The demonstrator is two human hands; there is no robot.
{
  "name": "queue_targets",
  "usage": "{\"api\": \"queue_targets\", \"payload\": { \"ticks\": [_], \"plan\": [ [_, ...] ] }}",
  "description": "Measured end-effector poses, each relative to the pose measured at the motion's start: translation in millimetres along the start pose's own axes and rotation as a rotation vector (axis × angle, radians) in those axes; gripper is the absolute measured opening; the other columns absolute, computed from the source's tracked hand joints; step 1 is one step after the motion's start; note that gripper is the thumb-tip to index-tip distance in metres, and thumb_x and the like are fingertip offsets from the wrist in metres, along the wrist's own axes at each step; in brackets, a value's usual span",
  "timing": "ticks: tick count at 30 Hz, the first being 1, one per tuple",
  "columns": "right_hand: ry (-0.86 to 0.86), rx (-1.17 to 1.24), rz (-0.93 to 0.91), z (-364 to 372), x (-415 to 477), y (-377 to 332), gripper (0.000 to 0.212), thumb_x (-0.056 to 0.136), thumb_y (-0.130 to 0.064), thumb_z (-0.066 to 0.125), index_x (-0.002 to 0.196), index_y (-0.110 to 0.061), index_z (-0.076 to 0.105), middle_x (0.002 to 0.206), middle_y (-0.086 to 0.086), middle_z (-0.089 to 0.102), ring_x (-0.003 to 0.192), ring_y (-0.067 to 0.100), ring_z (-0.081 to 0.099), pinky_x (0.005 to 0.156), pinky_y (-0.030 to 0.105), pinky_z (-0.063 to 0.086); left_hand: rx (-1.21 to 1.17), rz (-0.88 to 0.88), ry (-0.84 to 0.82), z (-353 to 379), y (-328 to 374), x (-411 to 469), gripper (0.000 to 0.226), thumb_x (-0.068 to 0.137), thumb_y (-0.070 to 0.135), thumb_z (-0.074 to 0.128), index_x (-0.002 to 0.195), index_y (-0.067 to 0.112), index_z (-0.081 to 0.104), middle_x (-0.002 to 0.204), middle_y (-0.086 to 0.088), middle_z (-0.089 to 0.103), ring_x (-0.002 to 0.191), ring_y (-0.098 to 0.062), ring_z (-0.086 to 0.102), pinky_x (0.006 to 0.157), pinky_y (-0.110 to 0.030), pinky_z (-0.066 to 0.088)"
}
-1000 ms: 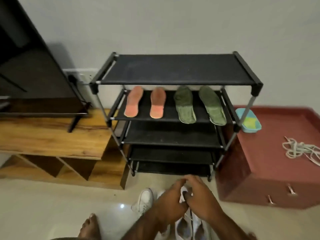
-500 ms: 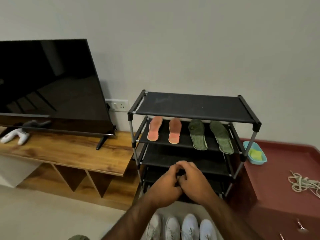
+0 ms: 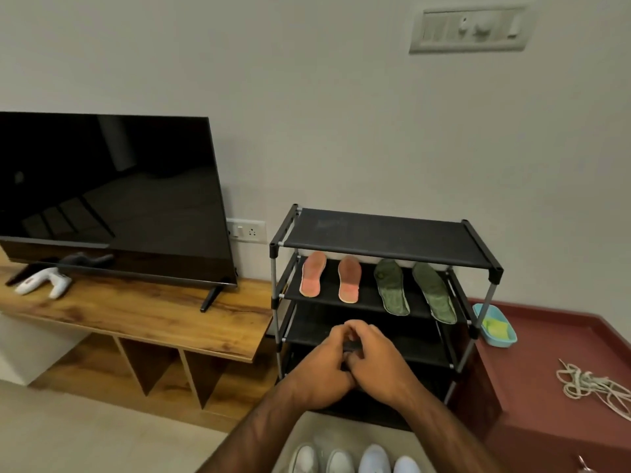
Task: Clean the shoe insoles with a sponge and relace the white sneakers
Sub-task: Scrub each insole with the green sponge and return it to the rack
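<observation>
meeting before the black metal shoe rack [image 3: 375, 233], left hand [image 3: 324, 368] and right hand [image 3: 377, 358] press together, curled; whether they hold anything, cannot tell. flat orange insoles [image 3: 311, 275] and green insoles [image 3: 392, 288] lie spread, likely for sponging.

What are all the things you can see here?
TV: one, black, on the wooden bench, left.
Gadget: one, white, on the bench.
Shoe rack: one, black, against the wall.
Pink insoles: two, second rack shelf, left.
Green insoles: two, same shelf, right.
Tub: one, blue, on the red cabinet.
Sponge: one, yellow-green, in the tub.
Laces: one heap, white, on the cabinet, right.
Sneakers: four toes, white, floor, bottom edge.
Switch panels: two, white, wall.
Hands: left hand and right hand, clasped before the rack.
</observation>
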State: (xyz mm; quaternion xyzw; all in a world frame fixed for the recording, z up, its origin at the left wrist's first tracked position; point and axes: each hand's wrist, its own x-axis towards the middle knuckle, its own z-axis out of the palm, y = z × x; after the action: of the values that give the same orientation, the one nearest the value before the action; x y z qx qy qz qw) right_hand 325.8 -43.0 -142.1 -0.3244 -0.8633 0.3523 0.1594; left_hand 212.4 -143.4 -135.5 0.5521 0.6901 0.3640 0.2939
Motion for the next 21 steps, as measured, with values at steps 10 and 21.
{"api": "queue_targets", "payload": {
  "ticks": [10,21],
  "plan": [
    [-0.051,0.035,0.05,17.0,38.9,18.1,0.051,0.092,-0.007,0.057,0.14,-0.025,0.052,0.127,-0.004,0.054,0.115,0.009,0.058,0.098,0.027,0.052,-0.113,-0.053,0.027,6.9,-34.4,29.0,0.069,0.094,-0.005,0.057,0.149,0.028,0.032,0.118,0.026,0.051,0.103,0.028,0.051,0.087,-0.007,0.048],
    [-0.05,0.099,0.128,30.0,230.5,20.3,0.05,0.095,-0.012,0.06,0.144,-0.018,0.052,0.126,0.001,0.067,0.106,0.02,0.067,0.086,0.032,0.058,0.232,-0.381,0.337,-91.6,-106.9,214.0,0.021,0.102,0.019,0.054,0.121,0.012,0.06,0.114,-0.004,0.065,0.093,-0.014,0.065,0.076,-0.03,0.056]
  ]
}}
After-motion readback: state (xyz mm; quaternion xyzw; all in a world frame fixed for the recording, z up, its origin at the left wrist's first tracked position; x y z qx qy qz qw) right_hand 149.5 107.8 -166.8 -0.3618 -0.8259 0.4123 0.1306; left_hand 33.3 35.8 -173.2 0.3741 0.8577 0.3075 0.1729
